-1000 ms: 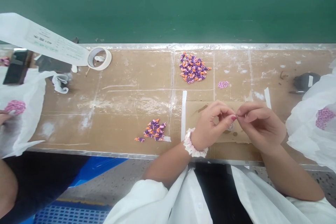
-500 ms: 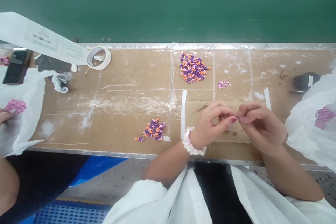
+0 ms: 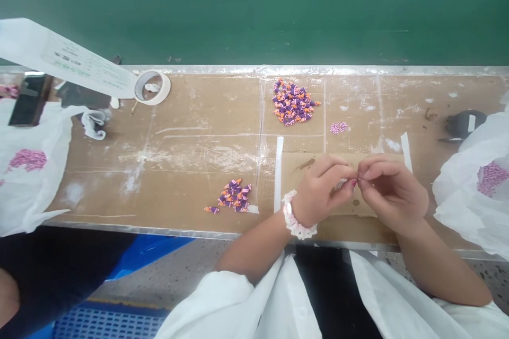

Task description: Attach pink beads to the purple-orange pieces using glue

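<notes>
White sheet (image 3: pixel 24 37) — print (image 3: pixel 67 59) (illegible) | left hand (image 3: pixel 324 190), right hand (image 3: pixel 394 195) — pinching tiny, half-hidden piece (image 3: pixel 357 179)

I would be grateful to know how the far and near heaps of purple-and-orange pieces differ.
The far heap is clearly larger; the near heap has fewer pieces. The far heap sits toward the back of the brown work surface, the near heap toward its front. The far heap is densely bunched, while the near heap has one piece jutting out at its left. Both mix purple, orange and pink.
</notes>
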Tool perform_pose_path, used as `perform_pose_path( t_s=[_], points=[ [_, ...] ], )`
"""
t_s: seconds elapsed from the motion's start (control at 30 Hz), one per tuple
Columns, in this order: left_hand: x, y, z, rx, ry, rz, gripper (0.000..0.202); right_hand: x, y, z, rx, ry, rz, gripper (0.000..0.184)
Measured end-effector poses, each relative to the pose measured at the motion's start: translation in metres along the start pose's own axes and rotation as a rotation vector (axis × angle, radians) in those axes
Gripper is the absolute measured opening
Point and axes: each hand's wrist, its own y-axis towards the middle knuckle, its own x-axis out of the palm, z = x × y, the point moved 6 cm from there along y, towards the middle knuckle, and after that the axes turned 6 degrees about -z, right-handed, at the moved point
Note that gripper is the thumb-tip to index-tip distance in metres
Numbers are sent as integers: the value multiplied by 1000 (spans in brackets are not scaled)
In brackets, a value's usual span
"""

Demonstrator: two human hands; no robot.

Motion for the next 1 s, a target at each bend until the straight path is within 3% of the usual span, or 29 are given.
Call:
perform_pose_path(
  t_s=[0.13, 0.27, 0.53, 0.7, 1.0],
  points=[
    [-1, -2, 5, 80, 72, 22, 12, -1, -2, 4, 30, -22, 5, 26],
    [0, 0, 5, 65, 157, -12, 16, -2, -4, 7, 47, -18, -19, 27],
    [0, -3, 10, 250, 258, 104, 6, -2, -3, 9, 102, 37, -54, 25],
    [-1, -4, 13, 274, 253, 152, 5, -2, 0, 5, 65, 64, -33, 27],
    [1, -3, 12, 278, 276, 133, 6, -2, 0, 3, 52, 7, -46, 27]
  ],
)
